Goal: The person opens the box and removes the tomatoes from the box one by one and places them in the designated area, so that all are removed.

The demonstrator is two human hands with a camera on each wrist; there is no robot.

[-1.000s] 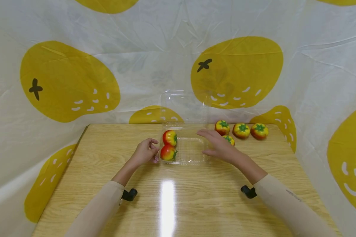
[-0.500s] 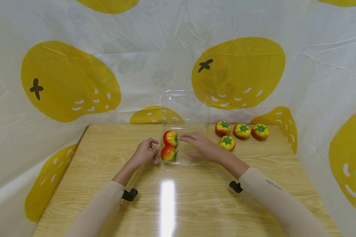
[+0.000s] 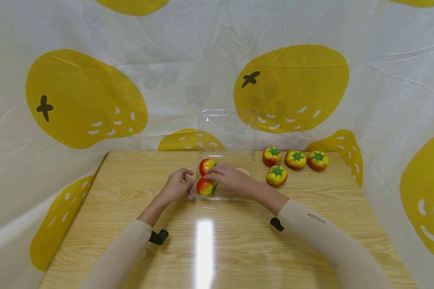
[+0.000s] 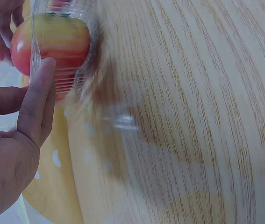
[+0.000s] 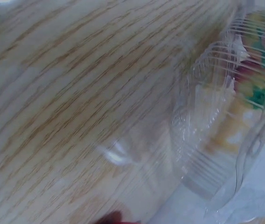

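Observation:
A clear plastic clamshell container (image 3: 246, 170) lies on the table, its lid (image 3: 224, 130) raised at the back. In its left side sit two red-and-yellow tomatoes with green tops, a rear tomato (image 3: 205, 165) and a front tomato (image 3: 204, 187). Beside the left wall is my left hand (image 3: 177, 185), fingers loosely bent; in the left wrist view a fingertip touches the container's rim. My right hand (image 3: 233, 182) reaches over the container from the right, with its fingertips at the two tomatoes and partly covering them. Whether it presses on them cannot be told.
To the right of the container, several more tomatoes stand on the wooden table (image 3: 130, 168): a near tomato (image 3: 276, 176) and a back row with a middle tomato (image 3: 295, 160). A white cloth (image 3: 188, 80) with yellow fruit prints hangs behind the table.
My right hand has moved left, from the container's right side to the two tomatoes inside, uncovering the near loose tomato. My left hand has stayed at the left wall.

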